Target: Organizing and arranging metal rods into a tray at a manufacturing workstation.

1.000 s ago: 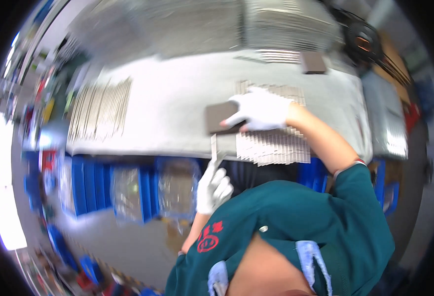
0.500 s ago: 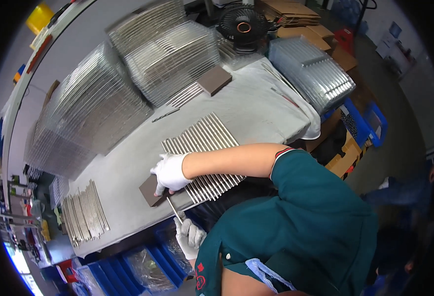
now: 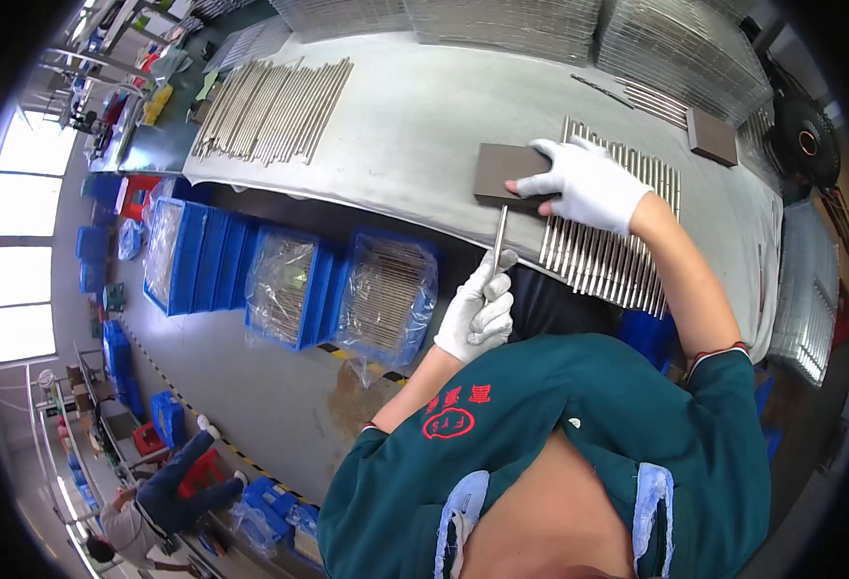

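Note:
A slim metal rod (image 3: 500, 232) is gripped in my gloved left hand (image 3: 478, 314), just off the table's near edge. It points away from me, and its far end meets or nearly meets the near edge of a flat brown block (image 3: 500, 166). My gloved right hand (image 3: 593, 183) holds that block at its right end, fingers across the top and thumb by the near side. Two fingertips stick out bare from the glove. Under and beside the right hand lies a row of metal rods (image 3: 598, 261), partly covered by hand and forearm.
More rods (image 3: 275, 111) lie at the table's left. Stacked clear plastic trays (image 3: 680, 58) line the back, near another brown block (image 3: 712, 137) and a black fan (image 3: 806, 140). Blue bins (image 3: 323, 299) with plastic-wrapped contents stand below the near edge. A person (image 3: 159, 507) is far off at lower left.
The view has swung toward the left, bringing the bins and floor into sight. Both hands keep their places at the block, with the rod still in the left.

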The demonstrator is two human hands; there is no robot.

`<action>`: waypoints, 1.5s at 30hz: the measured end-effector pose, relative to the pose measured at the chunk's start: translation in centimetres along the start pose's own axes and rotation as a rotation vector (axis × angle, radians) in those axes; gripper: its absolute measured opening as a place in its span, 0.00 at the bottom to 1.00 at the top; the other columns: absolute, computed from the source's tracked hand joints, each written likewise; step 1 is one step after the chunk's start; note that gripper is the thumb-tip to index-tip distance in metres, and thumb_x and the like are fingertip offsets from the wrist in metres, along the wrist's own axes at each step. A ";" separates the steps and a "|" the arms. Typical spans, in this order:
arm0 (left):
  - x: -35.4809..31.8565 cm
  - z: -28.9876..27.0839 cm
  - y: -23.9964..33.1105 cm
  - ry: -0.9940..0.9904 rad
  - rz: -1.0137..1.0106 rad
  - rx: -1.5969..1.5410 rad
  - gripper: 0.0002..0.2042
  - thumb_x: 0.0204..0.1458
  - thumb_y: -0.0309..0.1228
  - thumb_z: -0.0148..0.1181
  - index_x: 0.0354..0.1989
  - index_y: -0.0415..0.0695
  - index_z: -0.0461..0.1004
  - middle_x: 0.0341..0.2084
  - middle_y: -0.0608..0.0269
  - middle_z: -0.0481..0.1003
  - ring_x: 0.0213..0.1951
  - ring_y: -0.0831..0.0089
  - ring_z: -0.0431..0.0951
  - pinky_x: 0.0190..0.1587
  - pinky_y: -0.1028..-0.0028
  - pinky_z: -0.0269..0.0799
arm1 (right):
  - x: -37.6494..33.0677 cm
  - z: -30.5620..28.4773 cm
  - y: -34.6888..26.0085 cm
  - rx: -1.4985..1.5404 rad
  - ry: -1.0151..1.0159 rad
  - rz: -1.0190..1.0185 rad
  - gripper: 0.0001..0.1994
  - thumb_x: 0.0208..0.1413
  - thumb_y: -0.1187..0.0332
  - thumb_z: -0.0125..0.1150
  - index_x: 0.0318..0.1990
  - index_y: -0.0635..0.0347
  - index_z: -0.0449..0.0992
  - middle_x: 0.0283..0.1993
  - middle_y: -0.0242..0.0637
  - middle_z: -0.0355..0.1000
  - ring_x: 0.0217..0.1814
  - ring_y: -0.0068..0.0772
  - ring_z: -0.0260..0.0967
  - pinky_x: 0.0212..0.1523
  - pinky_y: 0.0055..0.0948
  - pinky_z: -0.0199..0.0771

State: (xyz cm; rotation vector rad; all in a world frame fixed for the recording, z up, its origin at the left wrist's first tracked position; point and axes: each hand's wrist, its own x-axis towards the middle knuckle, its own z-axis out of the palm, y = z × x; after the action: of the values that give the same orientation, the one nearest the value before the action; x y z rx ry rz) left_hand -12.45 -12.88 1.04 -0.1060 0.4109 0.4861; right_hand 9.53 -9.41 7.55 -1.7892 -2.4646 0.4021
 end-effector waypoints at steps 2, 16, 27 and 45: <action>0.1 0.0 0.0 -0.021 0.002 -0.013 0.15 0.58 0.39 0.38 0.45 0.40 0.62 0.12 0.72 0.56 0.06 0.85 0.48 0.03 0.84 0.43 | 0.8 0.6 -0.6 -0.022 0.116 -0.106 0.17 0.47 0.61 0.55 0.48 0.35 0.70 0.54 0.48 0.59 0.53 0.46 0.59 0.56 0.38 0.54; 0.0 -0.8 -0.1 -0.199 -0.094 -0.242 0.16 0.59 0.41 0.34 0.41 0.43 0.65 0.09 0.73 0.50 0.07 0.83 0.48 0.05 0.84 0.46 | -0.8 0.1 0.6 -0.001 0.085 -0.082 0.19 0.43 0.64 0.59 0.46 0.33 0.72 0.54 0.43 0.59 0.51 0.41 0.59 0.52 0.34 0.57; 0.1 -0.7 0.0 -0.106 -0.084 -0.245 0.16 0.58 0.41 0.36 0.37 0.40 0.65 0.09 0.72 0.50 0.05 0.83 0.47 0.03 0.83 0.43 | -0.7 -0.8 0.2 -0.009 0.118 -0.119 0.18 0.41 0.67 0.60 0.44 0.38 0.73 0.52 0.44 0.61 0.50 0.43 0.60 0.52 0.35 0.58; 0.2 -1.0 -0.2 -0.284 -0.152 -0.388 0.17 0.59 0.42 0.34 0.37 0.42 0.66 0.09 0.71 0.50 0.06 0.82 0.49 0.05 0.82 0.46 | -2.4 -0.2 1.9 0.012 0.096 -0.057 0.20 0.38 0.69 0.62 0.43 0.37 0.74 0.56 0.40 0.58 0.51 0.42 0.60 0.53 0.34 0.59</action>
State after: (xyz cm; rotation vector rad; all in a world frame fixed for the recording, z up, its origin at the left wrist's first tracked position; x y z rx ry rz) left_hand -12.54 -13.14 0.04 -0.4353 0.0257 0.4187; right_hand 12.04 -11.06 7.50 -1.6876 -2.4361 0.3180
